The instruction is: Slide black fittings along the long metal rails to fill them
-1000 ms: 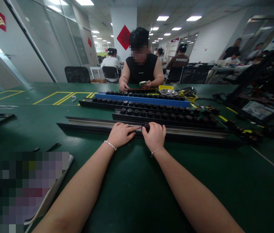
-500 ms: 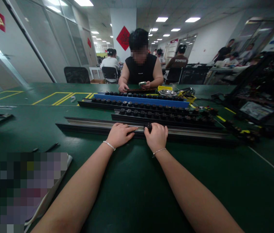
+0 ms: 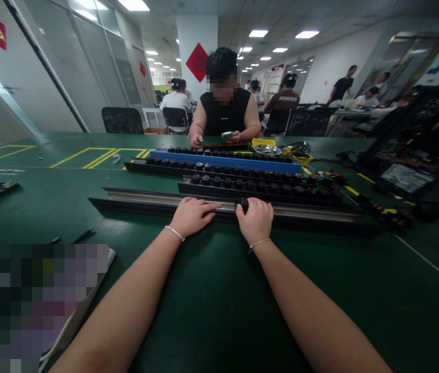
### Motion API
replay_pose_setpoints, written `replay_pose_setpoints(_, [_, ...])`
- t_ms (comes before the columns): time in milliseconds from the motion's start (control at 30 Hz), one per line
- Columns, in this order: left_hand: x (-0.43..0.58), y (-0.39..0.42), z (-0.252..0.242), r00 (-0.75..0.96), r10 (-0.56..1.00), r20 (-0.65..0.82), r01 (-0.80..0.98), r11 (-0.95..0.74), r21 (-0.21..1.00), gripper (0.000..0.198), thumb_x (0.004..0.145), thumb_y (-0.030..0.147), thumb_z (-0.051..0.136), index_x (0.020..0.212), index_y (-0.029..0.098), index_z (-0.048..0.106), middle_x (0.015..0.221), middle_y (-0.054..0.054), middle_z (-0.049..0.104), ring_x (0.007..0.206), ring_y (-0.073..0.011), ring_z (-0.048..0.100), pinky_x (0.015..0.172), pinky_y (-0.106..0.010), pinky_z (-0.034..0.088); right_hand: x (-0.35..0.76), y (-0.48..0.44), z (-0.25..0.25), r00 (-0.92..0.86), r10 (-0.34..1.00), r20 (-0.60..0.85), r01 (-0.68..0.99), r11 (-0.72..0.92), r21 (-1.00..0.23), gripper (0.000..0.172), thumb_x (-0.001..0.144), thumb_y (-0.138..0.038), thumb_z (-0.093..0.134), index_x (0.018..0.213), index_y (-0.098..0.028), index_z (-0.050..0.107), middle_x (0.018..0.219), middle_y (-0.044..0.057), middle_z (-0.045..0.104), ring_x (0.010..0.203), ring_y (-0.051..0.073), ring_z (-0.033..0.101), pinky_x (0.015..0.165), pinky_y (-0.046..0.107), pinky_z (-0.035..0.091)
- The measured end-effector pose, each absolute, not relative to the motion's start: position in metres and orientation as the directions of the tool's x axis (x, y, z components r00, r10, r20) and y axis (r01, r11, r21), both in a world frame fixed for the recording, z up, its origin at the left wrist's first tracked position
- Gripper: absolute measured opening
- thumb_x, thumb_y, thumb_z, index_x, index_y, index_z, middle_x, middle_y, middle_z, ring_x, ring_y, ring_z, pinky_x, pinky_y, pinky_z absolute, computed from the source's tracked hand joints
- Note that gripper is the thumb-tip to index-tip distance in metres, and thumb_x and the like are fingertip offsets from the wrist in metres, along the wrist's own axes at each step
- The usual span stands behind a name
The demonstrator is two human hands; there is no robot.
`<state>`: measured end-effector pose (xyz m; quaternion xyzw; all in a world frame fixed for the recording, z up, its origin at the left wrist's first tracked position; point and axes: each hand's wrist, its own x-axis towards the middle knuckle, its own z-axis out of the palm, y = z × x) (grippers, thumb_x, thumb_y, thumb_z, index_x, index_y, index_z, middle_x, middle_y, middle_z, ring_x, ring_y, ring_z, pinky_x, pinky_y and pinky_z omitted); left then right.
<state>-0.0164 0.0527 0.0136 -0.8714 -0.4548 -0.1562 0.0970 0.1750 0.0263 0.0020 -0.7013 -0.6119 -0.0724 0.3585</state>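
Note:
A long black rail [image 3: 142,205] with a silvery channel along its top lies across the table before me. My left hand [image 3: 191,215] grips it left of centre, index finger stretched along the channel and thumb at the near side. A small round black part [image 3: 245,205] sits at the channel in the fingers of my right hand [image 3: 256,217]; those fingers are closed around it and partly hide it. Just behind lies a second black rail [image 3: 266,195] with a row of similar round black parts.
Farther back are another filled black rail [image 3: 157,169] and a blue rail [image 3: 227,161]. A metal bowl [image 3: 268,149] and a yellow tray [image 3: 263,142] stand near a person [image 3: 225,111] seated opposite. Loose black parts [image 3: 378,210] lie at right, a blurred-out item [image 3: 48,305] at lower left.
My right hand has moved slightly to the right along the rail with the small black part. My left hand has stayed in place.

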Motion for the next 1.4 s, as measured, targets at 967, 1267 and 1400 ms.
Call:
replay_pose_setpoints(967, [-0.017,0.053,0.014,0.530,0.774,0.347,0.828,-0.560,-0.015,0.036,0.089,0.044,0.039,0.122,0.040,0.052,0.089,0.001,0.065,0.086,-0.0157,0.057,0.083,-0.033,0.033,0.204,0.022,0.002,0.170,0.819,0.548,0.928,0.053,-0.368,0.035,0.082,-0.037,0.044,0.101,-0.013,0.061,0.106,0.012,0.062,0.101,0.024,0.051,0.092,0.037,0.033])
replay_pose_setpoints(1267, [-0.016,0.053,0.014,0.533,0.774,0.341,0.826,-0.564,-0.009,0.037,0.089,0.045,0.039,0.123,0.040,0.051,0.091,0.001,0.065,0.087,-0.0169,0.057,0.083,-0.034,0.033,0.209,0.021,0.001,0.204,0.803,0.560,0.929,0.021,-0.369,0.034,0.082,-0.036,0.043,0.099,-0.013,0.061,0.106,0.012,0.063,0.100,0.024,0.051,0.096,0.040,0.028])
replay_pose_setpoints(1400, [-0.017,0.052,0.014,0.532,0.774,0.344,0.826,-0.564,-0.007,0.036,0.089,0.044,0.039,0.122,0.040,0.052,0.091,0.001,0.065,0.088,-0.0167,0.057,0.083,-0.034,0.033,0.211,0.020,0.001,0.208,0.803,0.558,0.929,0.016,-0.369,0.034,0.082,-0.035,0.043,0.100,-0.013,0.061,0.105,0.012,0.063,0.099,0.024,0.051,0.095,0.040,0.029])
